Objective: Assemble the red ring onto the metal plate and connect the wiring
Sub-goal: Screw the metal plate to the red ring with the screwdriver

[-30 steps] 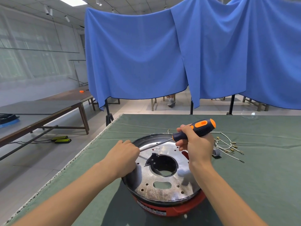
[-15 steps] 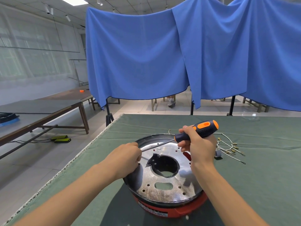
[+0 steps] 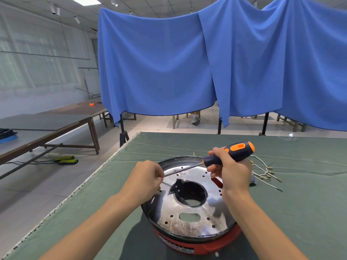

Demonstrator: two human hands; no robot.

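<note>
- Centrally, low in frame, the metal plate [image 3: 189, 209] sits on the red ring [image 3: 199, 245].
- Now the left hand [image 3: 145, 182] has slid along and pinches the screwdriver [image 3: 221, 158] tip.
- Meanwhile the right hand [image 3: 230, 170] grips the handle; wiring [image 3: 266, 173] waits at right, unconnected.

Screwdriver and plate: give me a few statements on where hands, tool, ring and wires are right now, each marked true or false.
1. The right hand grips the screwdriver by its black and orange handle. True.
2. The left hand lies flat on the green cloth, away from the tool. False: its fingers are at the tip end of the screwdriver's shaft, above the metal plate.
3. The red ring shows below the metal plate's near edge. True.
4. The loose wires lie inside the plate's centre hole. False: they lie on the green cloth, right of the plate.
5. The screwdriver stands upright. False: it lies at a slant, handle higher.
</note>
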